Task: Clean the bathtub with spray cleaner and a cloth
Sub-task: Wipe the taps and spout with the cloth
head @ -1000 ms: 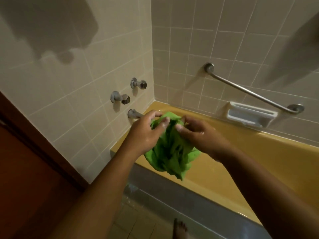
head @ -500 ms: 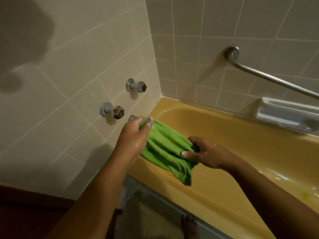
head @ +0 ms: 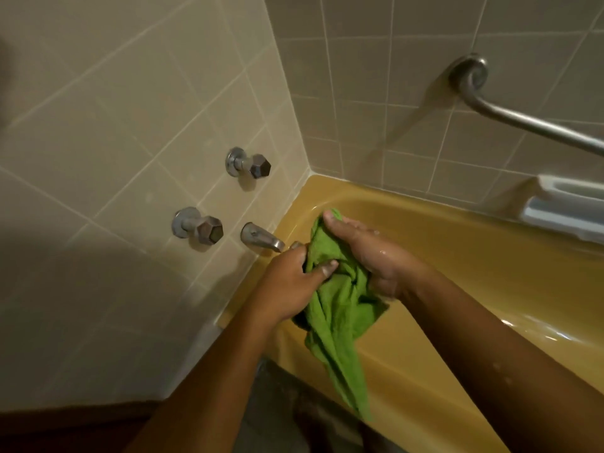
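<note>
Over the tub (head: 457, 256), beside the spout (head: 261, 238), a green cloth (head: 336, 308) is gripped by the left hand (head: 291, 286) and right hand (head: 369, 253)

Worn on the head, facing forward and steeply down, close above the fingers (head: 328, 267), with the bathtub (head: 327, 188) corner just beyond them.

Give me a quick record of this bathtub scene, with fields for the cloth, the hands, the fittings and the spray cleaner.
cloth: green cloth, bunched, its tail hanging down by the near rim of the bathtub
hands: left hand and right hand both grip the cloth; the right looks wet
fittings: upper tap handle, lower tap handle, spout
wall: grab bar, soap dish
spray cleaner: not in view
</note>
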`<state>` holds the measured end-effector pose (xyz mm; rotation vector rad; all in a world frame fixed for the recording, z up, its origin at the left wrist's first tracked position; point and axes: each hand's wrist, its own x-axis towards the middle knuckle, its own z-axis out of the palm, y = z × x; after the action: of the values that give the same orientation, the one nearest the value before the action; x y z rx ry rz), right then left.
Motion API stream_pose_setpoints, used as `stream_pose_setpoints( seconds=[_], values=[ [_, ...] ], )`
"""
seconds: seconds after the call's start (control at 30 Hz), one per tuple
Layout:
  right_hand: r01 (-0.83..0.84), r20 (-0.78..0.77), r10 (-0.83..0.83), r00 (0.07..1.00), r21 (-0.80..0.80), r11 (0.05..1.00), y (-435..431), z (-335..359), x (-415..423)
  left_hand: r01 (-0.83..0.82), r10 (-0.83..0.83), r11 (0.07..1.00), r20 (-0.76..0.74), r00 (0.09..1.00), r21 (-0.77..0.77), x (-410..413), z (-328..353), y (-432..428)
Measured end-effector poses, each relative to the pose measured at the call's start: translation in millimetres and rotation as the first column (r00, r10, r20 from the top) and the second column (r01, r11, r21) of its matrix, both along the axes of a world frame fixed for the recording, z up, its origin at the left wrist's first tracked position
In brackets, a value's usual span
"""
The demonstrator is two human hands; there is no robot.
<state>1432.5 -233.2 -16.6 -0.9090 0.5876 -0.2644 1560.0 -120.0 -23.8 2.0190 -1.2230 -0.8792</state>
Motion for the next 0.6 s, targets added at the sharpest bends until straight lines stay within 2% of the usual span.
stream_pose_setpoints(
  seconds=[0.07,0.17,0.23,0.3,0.4,0.43,0.5,0.53,0.6],
  values=[
    [-0.105,-0.023,0.103,0.994,-0.153,0.983,-9.2,-3.0,-7.1,-0.045,0.046,0.999,0.023,0.999,-0.024,1.2,-0.8,-2.1],
    [-0.289,-0.156,0.245,0.957,-0.422,0.859,-21.5,-12.1,-27.2,-0.15,0.15,0.988,-0.008,0.989,-0.036,5.4,3.2,-2.1],
    [-0.392,-0.302,0.269,0.915,-0.503,0.77,-27.5,-27.3,-38.2,-0.235,0.234,0.971,-0.04,0.972,-0.04,11.7,2.7,-1.8],
    [-0.411,-0.373,0.226,0.9,-0.549,0.728,-30.7,-44.8,-45.1,-0.235,0.235,0.972,-0.021,0.972,-0.014,18.0,2.2,-3.4],
    [-0.239,-0.288,0.078,0.954,-0.58,0.779,-31.4,-53.8,-45.1,-0.132,0.12,0.989,0.162,0.979,0.069,29.6,-1.2,-4.5],
    [-0.161,-0.229,0.038,0.973,-0.55,0.82,-33.8,-52.1,-42.7,-0.089,0.06,0.989,0.23,0.971,0.118,33.8,-3.7,-4.2],
    [-0.048,-0.107,0.007,0.994,-0.38,0.924,-39.9,-46.6,-35.1,-0.033,-0.033,0.975,0.288,0.957,0.221,41.8,-7.7,-1.9],
    [-0.022,-0.087,-0.004,0.996,-0.295,0.955,-41.7,-43.7,-31.2,-0.02,-0.058,0.968,0.299,0.953,0.251,45.8,-8.3,-0.8],
    [-0.037,-0.189,-0.018,0.982,-0.286,0.958,-45.1,-40.8,-23.7,-0.011,-0.059,0.968,0.272,0.96,0.249,50.7,-6.8,1.2]
  ],
)
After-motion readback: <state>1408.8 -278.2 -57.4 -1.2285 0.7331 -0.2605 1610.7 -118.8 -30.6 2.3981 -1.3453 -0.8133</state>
